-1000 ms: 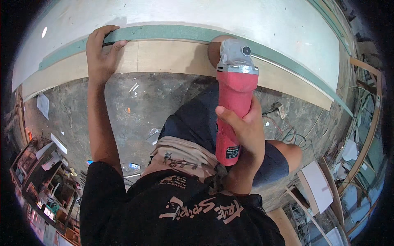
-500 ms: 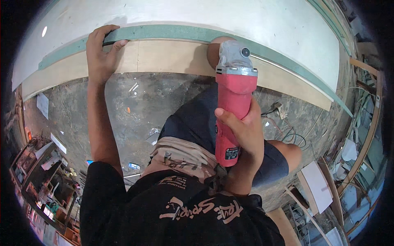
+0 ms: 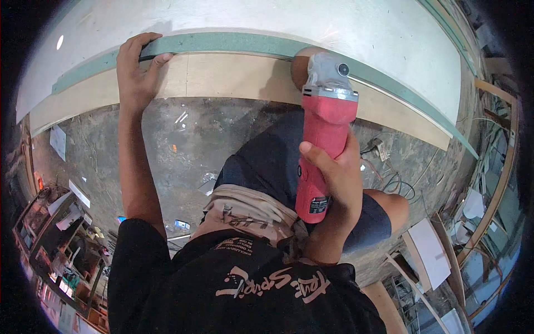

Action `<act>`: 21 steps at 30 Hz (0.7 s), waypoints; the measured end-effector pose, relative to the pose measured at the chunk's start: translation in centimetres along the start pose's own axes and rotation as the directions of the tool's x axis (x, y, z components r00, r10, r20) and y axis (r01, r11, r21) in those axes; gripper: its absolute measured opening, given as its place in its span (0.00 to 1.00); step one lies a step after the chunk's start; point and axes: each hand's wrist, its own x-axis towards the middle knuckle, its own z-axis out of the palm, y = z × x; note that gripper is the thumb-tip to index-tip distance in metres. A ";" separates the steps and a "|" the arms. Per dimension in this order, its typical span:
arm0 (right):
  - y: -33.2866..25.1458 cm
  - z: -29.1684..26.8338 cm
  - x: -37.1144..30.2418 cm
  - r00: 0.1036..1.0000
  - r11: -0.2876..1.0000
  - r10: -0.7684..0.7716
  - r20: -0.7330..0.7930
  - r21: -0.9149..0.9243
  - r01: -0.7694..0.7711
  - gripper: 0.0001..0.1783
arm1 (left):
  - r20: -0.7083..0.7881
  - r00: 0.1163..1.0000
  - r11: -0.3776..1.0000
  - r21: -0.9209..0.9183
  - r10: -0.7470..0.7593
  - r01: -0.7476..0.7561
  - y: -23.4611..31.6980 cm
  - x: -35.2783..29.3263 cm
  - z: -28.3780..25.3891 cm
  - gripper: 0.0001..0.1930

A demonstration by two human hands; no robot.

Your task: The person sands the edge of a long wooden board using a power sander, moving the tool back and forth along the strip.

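My right hand point(image 3: 340, 175) is wrapped round the body of a red cordless-looking angle grinder point(image 3: 328, 119). Its grey head points away from me, above the green strip, and hides part of my bent knee point(image 3: 301, 69). I cannot see the grinder's disc. At the far left, my left hand point(image 3: 136, 72) grips a long green strip point(image 3: 233, 43), with the fingers over it and the thumb at its near edge. A small dark piece shows between thumb and fingers; its kind is unclear. Beneath the strip lies a pale wooden board point(image 3: 222, 75).
A large white panel point(image 3: 233, 14) spreads beyond the strip. Scraps lie on the stained grey floor point(image 3: 167, 139). Cables point(image 3: 397, 186) coil at the right, near cut boards point(image 3: 428, 253). Cluttered wooden shelving point(image 3: 64, 256) stands at the lower left.
My right hand and the grinder have shifted slightly to the right along the strip. My left hand has stayed in place.
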 end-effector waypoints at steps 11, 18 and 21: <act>0.1 1.4 0.1 0.991 0.996 -0.079 0.106 -0.028 0.082 0.31 | -0.026 1.000 1.000 -0.004 0.001 -0.001 0.1 -0.1 0.2 0.22; 0.4 0.0 -0.4 1.000 0.997 0.010 -0.013 0.076 -0.009 0.29 | -0.019 1.000 1.000 -0.028 0.003 -0.004 0.0 0.1 0.2 0.22; 1.1 -1.7 -1.0 0.997 0.985 0.001 -0.080 0.174 0.013 0.28 | -0.022 1.000 1.000 -0.021 -0.001 0.000 0.2 0.3 0.3 0.21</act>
